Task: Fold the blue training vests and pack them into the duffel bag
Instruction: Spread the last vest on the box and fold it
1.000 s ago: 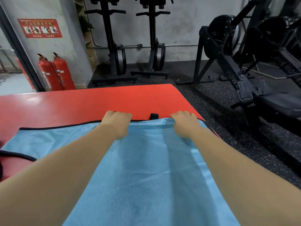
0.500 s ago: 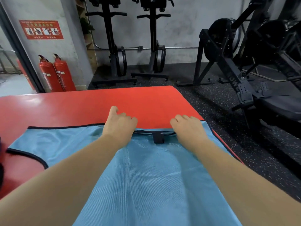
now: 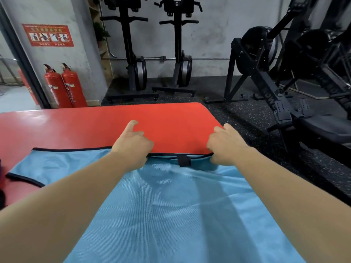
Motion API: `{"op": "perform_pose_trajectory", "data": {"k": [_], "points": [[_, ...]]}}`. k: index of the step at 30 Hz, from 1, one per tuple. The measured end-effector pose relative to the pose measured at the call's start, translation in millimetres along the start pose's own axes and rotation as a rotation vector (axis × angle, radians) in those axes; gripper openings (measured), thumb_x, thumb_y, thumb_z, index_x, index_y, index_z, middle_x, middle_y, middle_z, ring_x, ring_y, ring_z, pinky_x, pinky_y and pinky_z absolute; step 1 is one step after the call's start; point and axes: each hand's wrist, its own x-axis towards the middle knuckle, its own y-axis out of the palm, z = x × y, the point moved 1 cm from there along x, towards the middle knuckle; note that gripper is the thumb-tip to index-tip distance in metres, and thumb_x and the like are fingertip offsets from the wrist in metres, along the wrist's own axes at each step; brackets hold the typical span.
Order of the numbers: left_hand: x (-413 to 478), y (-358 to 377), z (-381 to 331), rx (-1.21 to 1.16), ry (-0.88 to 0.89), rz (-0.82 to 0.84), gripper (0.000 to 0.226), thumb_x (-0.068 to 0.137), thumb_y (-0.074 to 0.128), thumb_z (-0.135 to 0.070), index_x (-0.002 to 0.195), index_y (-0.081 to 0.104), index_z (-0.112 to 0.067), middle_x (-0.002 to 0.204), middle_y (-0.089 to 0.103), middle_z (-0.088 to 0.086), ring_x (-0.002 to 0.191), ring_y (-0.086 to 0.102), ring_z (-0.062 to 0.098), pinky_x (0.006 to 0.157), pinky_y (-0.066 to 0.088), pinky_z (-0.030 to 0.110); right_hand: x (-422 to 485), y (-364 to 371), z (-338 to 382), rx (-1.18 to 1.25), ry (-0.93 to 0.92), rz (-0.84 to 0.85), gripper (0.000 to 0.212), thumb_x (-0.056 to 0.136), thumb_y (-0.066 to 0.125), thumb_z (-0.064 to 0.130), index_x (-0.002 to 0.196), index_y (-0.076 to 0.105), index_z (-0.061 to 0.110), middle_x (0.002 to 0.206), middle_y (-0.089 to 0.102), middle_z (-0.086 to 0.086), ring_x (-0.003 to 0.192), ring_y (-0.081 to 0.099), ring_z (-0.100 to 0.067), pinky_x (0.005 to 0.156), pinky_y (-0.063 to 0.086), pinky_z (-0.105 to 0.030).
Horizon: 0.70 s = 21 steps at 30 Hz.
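Two bare hands are seen in the head view, both set at the far edge of a blue vest (image 3: 171, 215) that is spread flat over a red mat (image 3: 114, 126). The left hand (image 3: 131, 145) is placed on the black-trimmed edge of the cloth, its fingers curled under towards the hem and the index finger held out straight over the mat; whether cloth is actually pinched beneath the palm cannot be told. The right hand (image 3: 226, 147) is set at the same hem further right, near the mat's right corner, with its fingers bent down onto the edge and the thumb lifted; the grip underneath is likewise hidden. Between the two hands a short black tab (image 3: 183, 160) is shown lying on the hem. The vest's near part is run out of the picture at the bottom, and a curved, black-bound opening is visible at its left side. A duffel bag cannot be made out with certainty; only a dark shape is cut off at the left border. Beyond the mat, two red fire extinguishers (image 3: 64, 86) are stood against a grey wall under a red sign (image 3: 48, 35), and black rowing machines (image 3: 284, 82) are ranged on the speckled floor.
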Motion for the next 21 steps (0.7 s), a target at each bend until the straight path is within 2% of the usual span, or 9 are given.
{"op": "perform_pose_trajectory", "data": {"k": [2,5,8,10,12,14,16,17,21], "points": [[3,-1,6,-0.012,0.061,0.020,0.007,0.086,0.059,-0.033,0.085,0.054,-0.029,0.084,0.060,-0.012,0.102,0.050,0.010,0.118,0.000,0.047,5,2,-6,-0.021,0.013,0.034,0.030,0.084,0.058,0.031,0.063,0.039,0.022,0.073,0.043,0.007,0.091,0.046,-0.019,0.081,0.021,-0.034],[9,-4,10,-0.007,0.132,0.014,0.020,0.083,0.061,-0.022,0.083,0.043,-0.030,0.093,0.056,-0.008,0.114,0.039,0.008,0.117,0.002,0.047,8,4,-8,0.003,0.008,0.047,0.026,0.083,0.055,0.019,0.063,0.038,0.023,0.066,0.042,0.009,0.065,0.041,-0.015,0.078,0.021,-0.031],[13,-4,11,0.044,0.184,-0.013,0.023,0.084,0.056,-0.017,0.093,0.041,-0.031,0.087,0.055,-0.008,0.109,0.039,0.013,0.112,0.009,0.046,8,10,-9,0.007,0.020,0.052,0.021,0.084,0.053,0.017,0.069,0.040,0.024,0.067,0.041,0.010,0.071,0.045,-0.019,0.079,0.021,-0.032],[14,-3,14,0.111,0.207,-0.015,0.012,0.088,0.053,-0.024,0.098,0.053,-0.031,0.084,0.057,-0.013,0.106,0.038,0.013,0.109,0.012,0.046,7,11,-13,-0.042,0.044,0.042,0.021,0.085,0.053,0.020,0.070,0.041,0.025,0.067,0.041,0.009,0.078,0.048,-0.020,0.080,0.021,-0.035],[14,-5,17,0.184,0.193,0.026,0.019,0.092,0.049,-0.037,0.099,0.065,-0.027,0.086,0.059,-0.014,0.105,0.039,0.014,0.107,0.016,0.045,6,10,-18,-0.071,0.101,0.046,0.026,0.087,0.054,0.023,0.066,0.039,0.023,0.067,0.041,0.008,0.082,0.046,-0.020,0.086,0.026,-0.037],[15,-7,22,0.230,0.131,0.053,0.037,0.093,0.044,-0.053,0.097,0.070,-0.026,0.091,0.059,-0.012,0.105,0.041,0.016,0.106,0.020,0.044,5,9,-24,-0.055,0.175,0.060,0.021,0.089,0.054,0.027,0.071,0.045,0.022,0.078,0.051,0.006,0.091,0.047,-0.020,0.095,0.029,-0.039],[16,-7,24,0.267,0.021,0.070,0.055,0.090,0.035,-0.068,0.102,0.070,-0.026,0.103,0.056,-0.006,0.109,0.040,0.019,0.105,0.020,0.044,7,12,-29,-0.057,0.268,0.078,0.010,0.089,0.054,0.030,0.096,0.057,0.024,0.107,0.057,-0.001,0.108,0.047,-0.023,0.098,0.030,-0.040],[17,-6,24,0.260,-0.060,0.085,0.062,0.089,0.031,-0.072,0.107,0.068,-0.026,0.109,0.054,-0.003,0.111,0.039,0.020,0.105,0.019,0.044,8,15,-32,-0.039,0.346,0.087,0.022,0.089,0.054,0.030,0.110,0.057,0.023,0.118,0.054,-0.004,0.113,0.045,-0.024,0.098,0.031,-0.039],[17,-1,22,0.057,-0.388,0.043,0.047,0.092,0.036,-0.057,0.119,0.054,-0.022,0.116,0.052,0.003,0.110,0.043,0.023,0.099,0.027,0.042,5,24,-37,0.174,0.609,-0.033,0.040,0.087,0.059,0.021,0.123,0.045,0.013,0.126,0.048,-0.012,0.117,0.047,-0.029,0.094,0.037,-0.039]]}}
